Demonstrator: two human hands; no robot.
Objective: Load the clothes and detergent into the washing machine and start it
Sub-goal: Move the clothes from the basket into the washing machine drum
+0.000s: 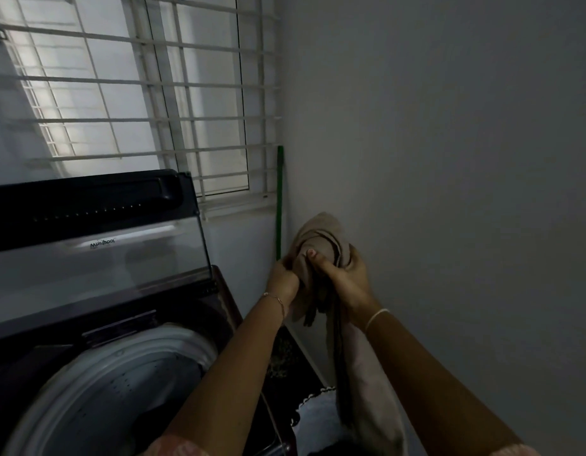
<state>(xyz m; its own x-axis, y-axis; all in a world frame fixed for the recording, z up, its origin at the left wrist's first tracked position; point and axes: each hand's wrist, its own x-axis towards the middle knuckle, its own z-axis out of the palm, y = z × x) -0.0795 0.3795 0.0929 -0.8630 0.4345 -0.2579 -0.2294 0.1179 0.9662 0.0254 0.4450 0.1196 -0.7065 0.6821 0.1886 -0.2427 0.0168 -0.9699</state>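
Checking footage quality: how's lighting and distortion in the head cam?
Head view: dim, backlit by the window; wall and washer underexposed, drum interior murky. Wide-angle bends the window bars and tilts the lid. Both hands and the cloth are readable but soft; glare streak on the lid glass.

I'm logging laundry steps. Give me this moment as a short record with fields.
machine: dark top-loading washing machine, lid raised
drum: white-rimmed drum, contents unclear
garment: beige cloth garment, held beside the machine, hanging down
left hand: grip shut on garment
right hand: grip shut on garment
detergent: not seen
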